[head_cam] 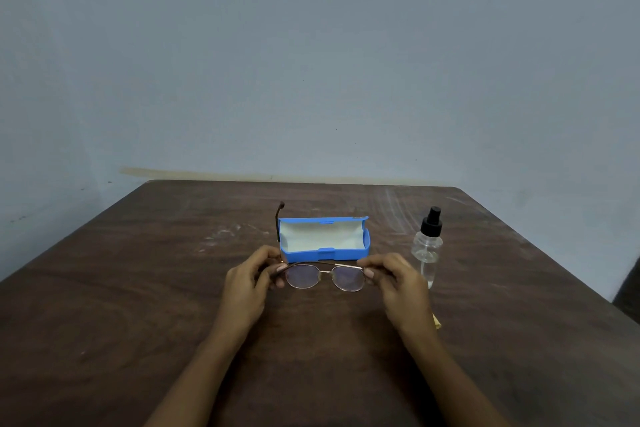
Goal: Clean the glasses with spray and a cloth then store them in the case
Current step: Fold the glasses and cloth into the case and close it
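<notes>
- Head view: both hands have the glasses (325, 276), low over the table (138, 288). The left hand (246, 282) pinches the frame's left end and the right hand (398, 282) pinches the right end, fingers curled in tight.
- The frame's long axis runs left to right, parallel to the open blue case (323, 239) just behind it.
- One temple pokes away past the case's left end, so I'd guess it needs folding before storing.
- The spray bottle (427, 246) stands off to the right, nearer the right hand.
- The yellowish scrap (437, 321) by the right wrist might be the cloth, can't tell.
</notes>
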